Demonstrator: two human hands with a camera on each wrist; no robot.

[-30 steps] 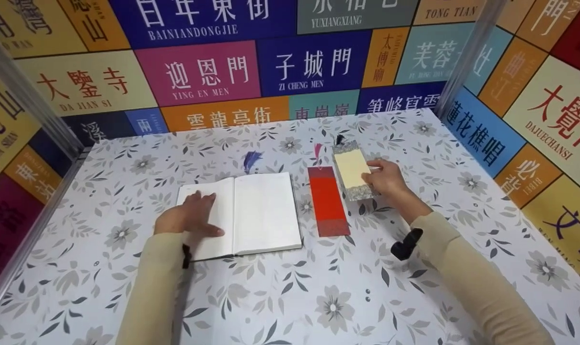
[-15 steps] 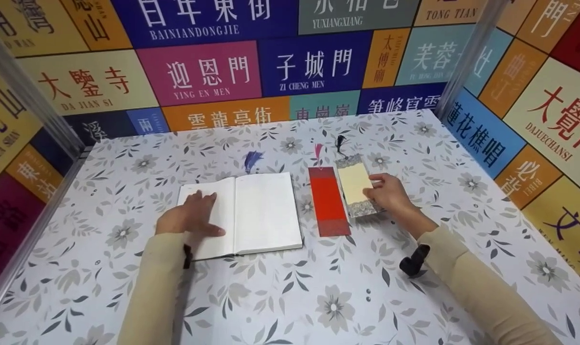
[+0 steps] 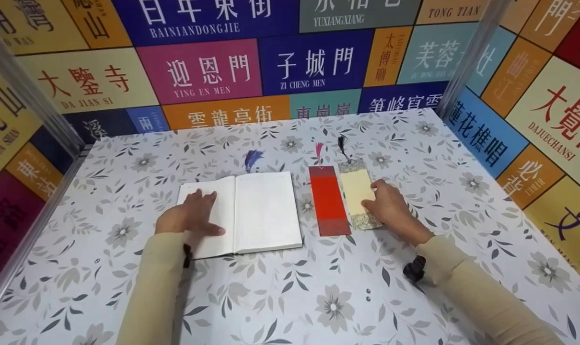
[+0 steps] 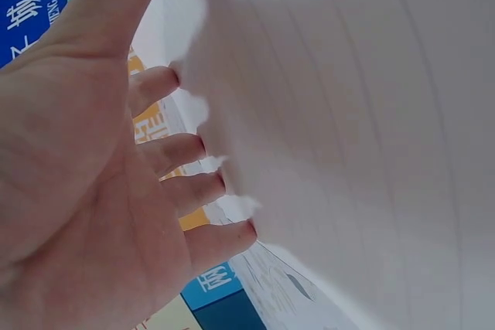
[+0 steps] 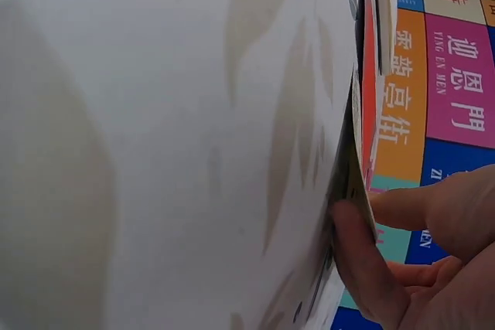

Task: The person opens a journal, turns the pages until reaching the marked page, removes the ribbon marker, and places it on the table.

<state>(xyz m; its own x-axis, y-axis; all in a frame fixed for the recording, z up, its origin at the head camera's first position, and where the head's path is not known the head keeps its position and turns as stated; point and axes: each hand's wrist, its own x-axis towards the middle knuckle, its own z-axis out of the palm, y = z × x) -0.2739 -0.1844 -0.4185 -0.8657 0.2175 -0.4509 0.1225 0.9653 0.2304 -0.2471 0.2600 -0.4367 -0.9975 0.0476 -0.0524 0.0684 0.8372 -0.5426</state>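
An open notebook lies on the table, and a blue-purple tassel shows beyond its top edge. My left hand rests on the left page with fingers spread; in the left wrist view the fingertips touch the lined page. A cream bookmark with grey patterned ends and a black tassel lies right of a red bookmark. My right hand pinches the cream bookmark's right edge. In the right wrist view, thumb and finger stand on either side of that edge, slightly raised.
The red bookmark has a pink tassel and lies close to the notebook's right side. A floral cloth covers the table. Printed wall panels stand along the back and both sides.
My right hand has drawn the cream bookmark toward me, nearly level with the red one. Its black tassel now trails out straight behind it. My left hand stays on the page.
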